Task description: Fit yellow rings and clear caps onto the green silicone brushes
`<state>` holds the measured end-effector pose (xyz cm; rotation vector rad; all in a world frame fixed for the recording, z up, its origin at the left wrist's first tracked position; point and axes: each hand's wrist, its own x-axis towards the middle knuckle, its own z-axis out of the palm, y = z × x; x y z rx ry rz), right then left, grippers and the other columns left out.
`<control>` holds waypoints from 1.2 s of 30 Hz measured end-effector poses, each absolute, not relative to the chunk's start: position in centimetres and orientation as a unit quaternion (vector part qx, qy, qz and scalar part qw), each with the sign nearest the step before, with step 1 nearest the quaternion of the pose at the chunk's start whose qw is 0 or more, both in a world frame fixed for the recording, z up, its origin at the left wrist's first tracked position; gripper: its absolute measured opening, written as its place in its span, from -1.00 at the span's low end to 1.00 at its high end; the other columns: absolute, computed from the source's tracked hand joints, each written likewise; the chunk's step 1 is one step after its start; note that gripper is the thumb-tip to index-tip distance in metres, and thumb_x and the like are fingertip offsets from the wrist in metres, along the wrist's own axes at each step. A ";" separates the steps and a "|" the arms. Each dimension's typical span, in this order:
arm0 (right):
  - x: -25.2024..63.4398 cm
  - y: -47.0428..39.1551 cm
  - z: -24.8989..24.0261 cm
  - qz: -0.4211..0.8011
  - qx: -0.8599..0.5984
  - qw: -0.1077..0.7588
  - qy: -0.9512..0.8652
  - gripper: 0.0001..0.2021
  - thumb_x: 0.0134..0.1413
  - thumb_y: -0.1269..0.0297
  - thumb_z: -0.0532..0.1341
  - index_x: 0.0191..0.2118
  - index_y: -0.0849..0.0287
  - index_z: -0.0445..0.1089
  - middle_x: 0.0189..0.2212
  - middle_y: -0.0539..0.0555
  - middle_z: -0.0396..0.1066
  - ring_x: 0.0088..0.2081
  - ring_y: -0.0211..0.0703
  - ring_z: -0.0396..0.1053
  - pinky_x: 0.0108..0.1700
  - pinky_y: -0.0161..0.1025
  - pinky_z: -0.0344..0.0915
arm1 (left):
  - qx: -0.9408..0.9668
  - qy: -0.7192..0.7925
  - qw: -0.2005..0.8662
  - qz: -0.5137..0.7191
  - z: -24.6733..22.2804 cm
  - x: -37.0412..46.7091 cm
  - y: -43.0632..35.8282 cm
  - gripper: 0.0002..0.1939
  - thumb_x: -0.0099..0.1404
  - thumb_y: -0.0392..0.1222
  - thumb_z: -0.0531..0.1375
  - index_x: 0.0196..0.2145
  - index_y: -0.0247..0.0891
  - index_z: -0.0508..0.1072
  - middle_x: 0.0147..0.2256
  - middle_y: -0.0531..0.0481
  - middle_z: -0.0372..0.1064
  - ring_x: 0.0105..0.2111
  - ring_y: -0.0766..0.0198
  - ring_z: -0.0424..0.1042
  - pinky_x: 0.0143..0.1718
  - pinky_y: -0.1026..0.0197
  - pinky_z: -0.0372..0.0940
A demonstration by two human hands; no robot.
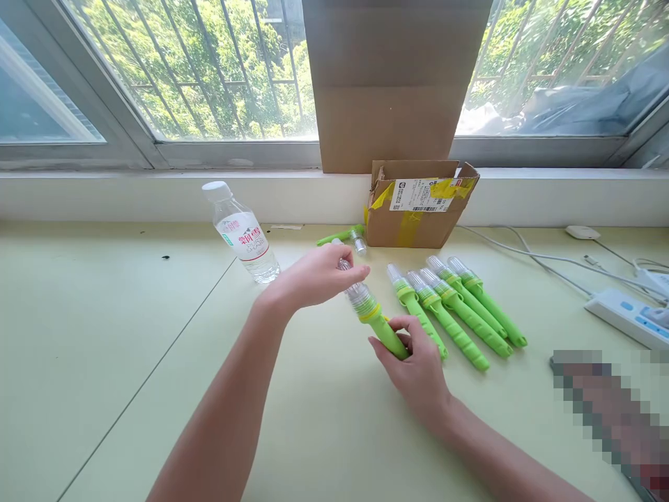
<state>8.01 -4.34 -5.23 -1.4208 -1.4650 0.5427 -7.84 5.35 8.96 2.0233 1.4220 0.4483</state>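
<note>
My right hand [419, 362] is closed around the lower handle of a green stick [385, 331] with a clear ribbed head and a yellow ring. It holds the stick tilted above the table. My left hand [321, 275] curls at the upper end of the clear head, thumb and fingers closed about it; part of the head is hidden behind them. Right of the held stick lie several similar green sticks [454, 300] with clear heads, side by side. Beyond my left hand are another green piece [341, 236] and a small clear cap [358, 242].
A water bottle [245, 237] stands left of my left hand. An opened cardboard box [410, 226] sits against the wall below the window. White cables and a power strip [630, 318] lie at the right, above a pixelated dark object [606, 411] on the pale table [313, 432].
</note>
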 end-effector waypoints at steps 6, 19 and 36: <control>8.0 -4.3 -4.4 0.216 -0.567 0.498 -0.619 -0.86 0.13 0.21 0.18 -0.24 0.14 0.31 -0.52 -0.04 0.29 -0.52 -0.25 0.21 -0.51 -0.30 0.15 | 0.755 0.528 0.328 0.206 8.9 -7.9 5.3 -0.67 0.09 0.16 0.19 -0.48 -0.16 0.41 -0.56 0.03 0.31 -0.67 0.30 0.25 -0.71 0.27 -0.04; 8.2 -4.3 -5.0 0.258 -0.581 0.500 -0.588 -0.82 0.06 0.18 0.23 -0.26 0.12 0.27 -0.49 -0.04 0.31 -0.53 -0.26 0.24 -0.54 -0.32 0.18 | 0.761 0.506 0.354 0.201 8.9 -8.4 5.4 -0.71 0.10 0.12 0.21 -0.38 -0.16 0.43 -0.49 -0.02 0.42 -0.56 0.22 0.40 -0.68 0.27 0.14; 8.2 -4.3 -4.7 0.286 -0.572 0.494 -0.590 -0.83 0.10 0.16 0.20 -0.25 0.13 0.29 -0.51 -0.05 0.26 -0.54 -0.27 0.16 -0.52 -0.32 0.10 | 0.765 0.477 0.384 0.201 8.9 -8.6 5.5 -0.74 0.11 0.02 0.22 -0.27 -0.13 0.46 -0.43 0.01 0.41 -0.54 0.25 0.41 -0.62 0.26 0.24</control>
